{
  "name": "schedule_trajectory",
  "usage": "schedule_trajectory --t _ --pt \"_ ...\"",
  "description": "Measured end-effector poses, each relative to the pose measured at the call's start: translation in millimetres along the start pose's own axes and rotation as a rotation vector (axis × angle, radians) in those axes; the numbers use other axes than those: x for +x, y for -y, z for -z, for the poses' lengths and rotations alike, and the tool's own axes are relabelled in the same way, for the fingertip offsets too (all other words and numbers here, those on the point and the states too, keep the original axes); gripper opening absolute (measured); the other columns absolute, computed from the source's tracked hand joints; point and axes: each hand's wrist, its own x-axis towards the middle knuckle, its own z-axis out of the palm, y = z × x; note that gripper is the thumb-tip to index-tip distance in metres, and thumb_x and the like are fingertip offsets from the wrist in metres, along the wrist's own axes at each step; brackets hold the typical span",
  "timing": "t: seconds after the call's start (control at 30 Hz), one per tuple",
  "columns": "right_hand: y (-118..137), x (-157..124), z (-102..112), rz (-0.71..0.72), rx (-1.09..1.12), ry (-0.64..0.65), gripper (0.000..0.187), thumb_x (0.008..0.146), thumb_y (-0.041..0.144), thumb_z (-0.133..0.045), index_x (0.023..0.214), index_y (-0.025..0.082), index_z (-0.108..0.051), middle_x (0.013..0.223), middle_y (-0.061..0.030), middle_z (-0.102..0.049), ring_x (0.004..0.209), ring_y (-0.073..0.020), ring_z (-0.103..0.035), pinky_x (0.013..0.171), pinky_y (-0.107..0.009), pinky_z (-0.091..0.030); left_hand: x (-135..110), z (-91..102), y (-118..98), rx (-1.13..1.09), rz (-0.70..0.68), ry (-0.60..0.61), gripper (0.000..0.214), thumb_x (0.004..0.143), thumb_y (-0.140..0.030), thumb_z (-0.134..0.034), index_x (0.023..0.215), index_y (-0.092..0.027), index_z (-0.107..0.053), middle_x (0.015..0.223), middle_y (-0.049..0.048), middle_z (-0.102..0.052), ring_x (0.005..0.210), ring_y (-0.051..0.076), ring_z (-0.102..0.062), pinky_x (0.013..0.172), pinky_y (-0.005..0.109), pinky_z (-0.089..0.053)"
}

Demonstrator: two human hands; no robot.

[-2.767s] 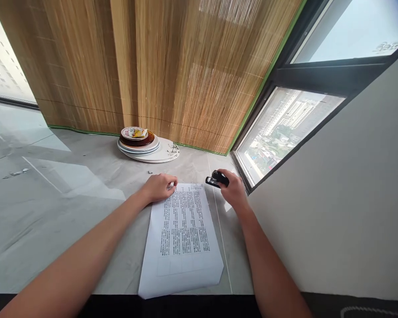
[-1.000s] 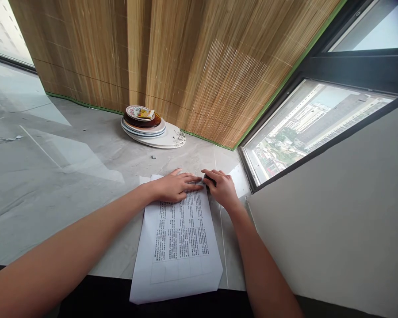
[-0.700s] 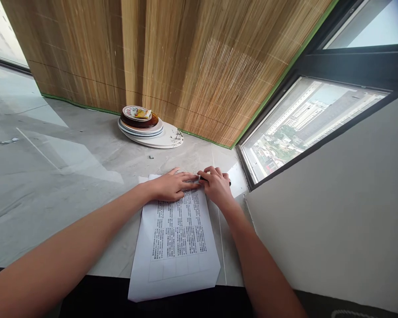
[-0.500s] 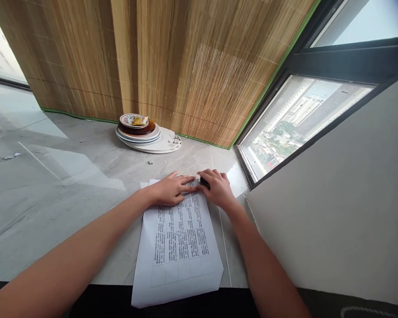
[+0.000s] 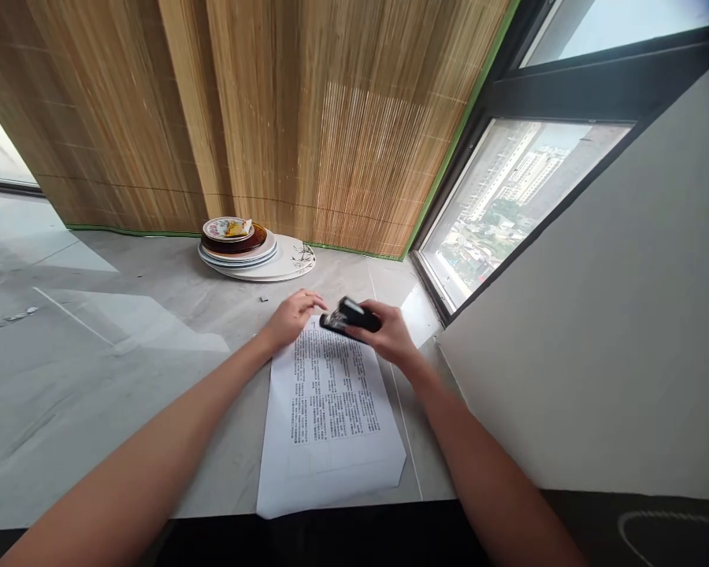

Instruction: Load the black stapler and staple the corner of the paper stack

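A black stapler is held in my right hand, its jaws apart and angled above the far end of a printed sheet of paper. The sheet lies lengthwise toward me, covered with lines of small dark text. At its far left corner rests my left hand, fingers loosely bent and apart, the tips close to the stapler's nose. Nothing shows between those fingers, though their undersides are hidden.
A stack of plates with a small yellow packet on top stands on the tiled ledge by a bamboo blind. A small staple-like piece lies beyond my left hand. On the right are a window and white wall.
My right hand has lifted the stapler, which now shows fully with jaws apart. My left hand has drawn back from lying flat across the sheet to its far left corner.
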Motion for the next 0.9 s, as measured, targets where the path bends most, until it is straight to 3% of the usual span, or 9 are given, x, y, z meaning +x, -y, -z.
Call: schedule_trajectory --t 0.07,0.17,0.37,0.47,0.67,0.8,0.9 --pt "6 -3 -16 0.062 0.059 0.116 0.027 0.08 0.038 -0.082 0.098 0.022 -0.072 0.09 -0.001 -0.071 0.082 -0.0181 -0.065 0.077 -0.031 -0.05 3 3.4 9 -0.159 0.101 -0.108 0.025 0.088 -0.023 -0.05 0.1 -0.019 -0.072 0.121 0.0095 -0.069 0.119 0.027 -0.062 0.11 0.045 -0.045" --pt "7 -4 -25 0.088 0.074 0.241 0.033 0.078 0.038 -0.085 0.104 0.023 -0.073 0.098 -0.0031 -0.073 0.09 -0.0207 -0.066 0.086 -0.034 -0.051 5 4.9 17 -0.301 0.189 -0.132 0.024 0.083 -0.026 -0.053 0.099 -0.019 -0.07 0.119 0.0086 -0.07 0.114 0.026 -0.064 0.107 0.044 -0.047" --pt "-8 2 5 0.041 0.234 0.533 0.035 0.108 0.041 -0.044 0.131 0.03 -0.068 0.127 -0.0043 -0.069 0.119 -0.0208 -0.062 0.104 -0.038 -0.049 5 2.4 16 -0.405 0.283 -0.156 0.024 0.08 -0.028 -0.056 0.095 -0.018 -0.072 0.111 0.0087 -0.072 0.107 0.025 -0.065 0.1 0.04 -0.048" --pt "-16 6 18 0.078 0.237 0.663 0.033 0.107 0.042 -0.048 0.128 0.029 -0.07 0.126 -0.0034 -0.069 0.122 -0.0201 -0.062 0.106 -0.038 -0.049 5 4.1 13 -0.498 0.344 -0.217 0.024 0.078 -0.028 -0.059 0.095 -0.017 -0.073 0.11 0.0095 -0.072 0.107 0.025 -0.065 0.098 0.04 -0.048" --pt "-16 7 23 0.061 0.268 0.685 0.032 0.103 0.039 -0.055 0.13 0.029 -0.07 0.126 -0.0037 -0.07 0.116 -0.0208 -0.064 0.104 -0.04 -0.051 6 8.5 13 -0.715 0.383 -0.275 0.022 0.075 -0.026 -0.066 0.093 -0.015 -0.073 0.111 0.0107 -0.072 0.103 0.022 -0.065 0.096 0.038 -0.048" --pt "-7 2 10 0.123 0.198 0.536 0.048 0.091 0.037 -0.073 0.138 0.029 -0.065 0.139 -0.0059 -0.063 0.124 -0.0242 -0.06 0.104 -0.041 -0.052 6 7.7 15 -0.755 0.391 -0.295 0.021 0.075 -0.025 -0.067 0.091 -0.014 -0.073 0.11 0.0108 -0.072 0.102 0.022 -0.065 0.095 0.037 -0.048" --pt "-1 -3 -7 0.201 0.111 0.461 0.051 0.085 0.027 -0.078 0.135 0.028 -0.066 0.127 -0.0051 -0.071 0.117 -0.0243 -0.065 0.102 -0.042 -0.053 6 6.3 16 -0.734 0.377 -0.289 0.02 0.078 -0.026 -0.066 0.092 -0.014 -0.074 0.11 0.0111 -0.072 0.102 0.023 -0.065 0.095 0.038 -0.049"
